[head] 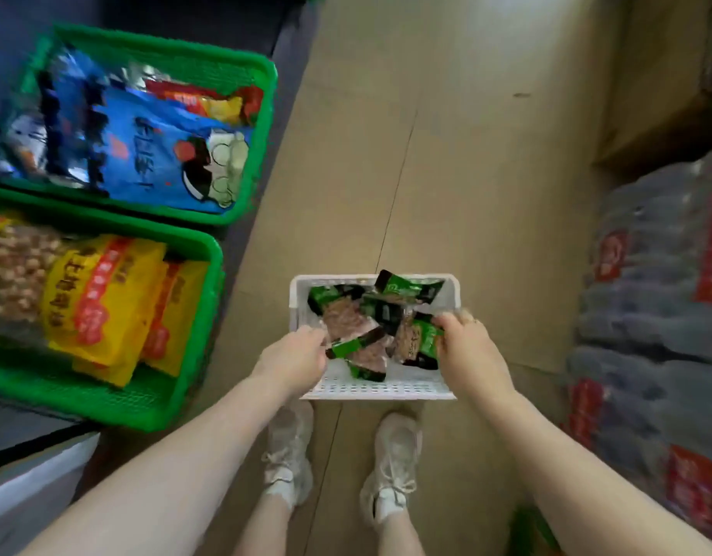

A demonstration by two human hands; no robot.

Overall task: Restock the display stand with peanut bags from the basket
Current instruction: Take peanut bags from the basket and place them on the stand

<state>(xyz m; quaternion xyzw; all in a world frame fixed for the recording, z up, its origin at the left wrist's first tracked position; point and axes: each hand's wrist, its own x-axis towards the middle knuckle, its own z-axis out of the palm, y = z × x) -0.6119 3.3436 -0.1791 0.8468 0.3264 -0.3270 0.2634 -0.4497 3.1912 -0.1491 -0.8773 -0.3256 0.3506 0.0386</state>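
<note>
White basket (386, 389) on floor, left hand (294, 361) and right hand (466, 351) each clutching peanut bags (348, 319)

Blurred, unreadable print on snack bags (145, 154)

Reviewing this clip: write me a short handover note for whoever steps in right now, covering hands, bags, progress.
Left hand: closed on a green-and-black peanut bag at the near left of the white perforated plastic basket on the floor.
Right hand: gripping another green peanut bag at the basket's right side.
Several more green bags lie loose in the basket.
Two green plastic display trays on the left hold yellow and blue packs; no green bags visible there.
Left: lift the bags out and place them on the stand.
</note>
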